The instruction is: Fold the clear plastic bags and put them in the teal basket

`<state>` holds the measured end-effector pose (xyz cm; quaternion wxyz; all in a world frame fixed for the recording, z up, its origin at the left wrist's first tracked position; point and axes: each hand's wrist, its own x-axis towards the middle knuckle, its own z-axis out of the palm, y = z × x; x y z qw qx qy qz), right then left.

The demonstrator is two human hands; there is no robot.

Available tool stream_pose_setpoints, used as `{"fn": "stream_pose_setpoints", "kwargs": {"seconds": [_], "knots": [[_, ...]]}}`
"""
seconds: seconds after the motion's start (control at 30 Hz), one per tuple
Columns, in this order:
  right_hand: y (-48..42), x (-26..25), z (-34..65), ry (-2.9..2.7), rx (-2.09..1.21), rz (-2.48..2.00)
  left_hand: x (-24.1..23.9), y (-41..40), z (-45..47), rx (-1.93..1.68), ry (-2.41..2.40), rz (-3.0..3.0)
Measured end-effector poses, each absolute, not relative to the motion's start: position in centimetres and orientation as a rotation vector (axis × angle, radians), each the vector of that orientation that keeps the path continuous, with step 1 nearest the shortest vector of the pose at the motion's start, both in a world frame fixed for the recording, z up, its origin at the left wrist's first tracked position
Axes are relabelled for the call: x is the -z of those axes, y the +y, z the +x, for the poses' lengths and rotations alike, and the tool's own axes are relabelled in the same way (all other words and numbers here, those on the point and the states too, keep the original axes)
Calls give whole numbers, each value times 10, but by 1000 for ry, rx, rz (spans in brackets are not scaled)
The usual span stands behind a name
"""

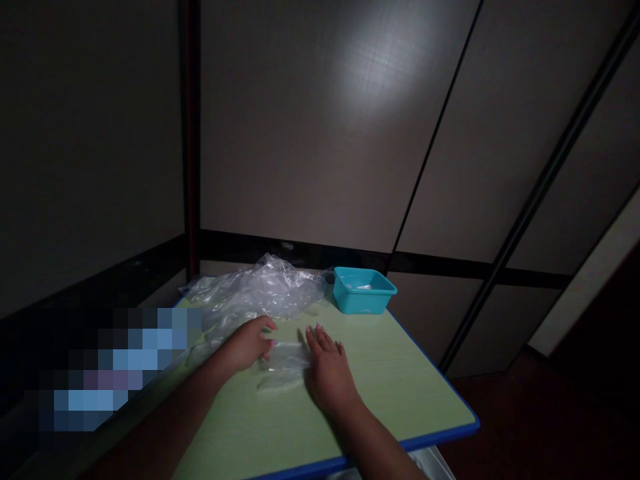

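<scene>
A clear plastic bag (287, 363) lies flat on the pale green table (400, 387) between my hands. At its left edge is my left hand (253, 343), with thumb and fingers apart in a loose curve; whether it touches the plastic I cannot tell. My right hand (327, 367) rests palm down along the bag's right side, its fingers stretched forward. Behind my left hand spreads a heap of crumpled clear plastic (270, 287).
A turquoise plastic basin (364, 300) stands at the table's far right corner, with something clear inside. Blue edging (440, 433) runs round the tabletop. Cabinet panels (300, 147) rise close behind the table. A blurred-out patch covers the lower left.
</scene>
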<state>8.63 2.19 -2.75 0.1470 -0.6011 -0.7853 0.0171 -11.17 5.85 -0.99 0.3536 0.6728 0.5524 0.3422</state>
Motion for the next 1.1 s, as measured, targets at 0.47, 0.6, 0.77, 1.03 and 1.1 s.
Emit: {"fn": "stream_pose_setpoints", "kwargs": {"seconds": [0.47,0.6,0.77,1.03,1.1], "knots": [[22,27,86,-2295,-31,-1669,-27,-1,-95,-880,1502,2523],[22,26,87,-2323,-59,-1667,-10,-22,-96,-742,1631,2473],[23,30,90,-2313,-75,-1640,15,-22,-102,-800,1786,2382],[21,30,90,-2313,-62,-1635,20,-11,-97,-956,1798,2317],[20,28,90,-2311,-38,-1635,24,-9,-98,-1004,1777,2303]]}}
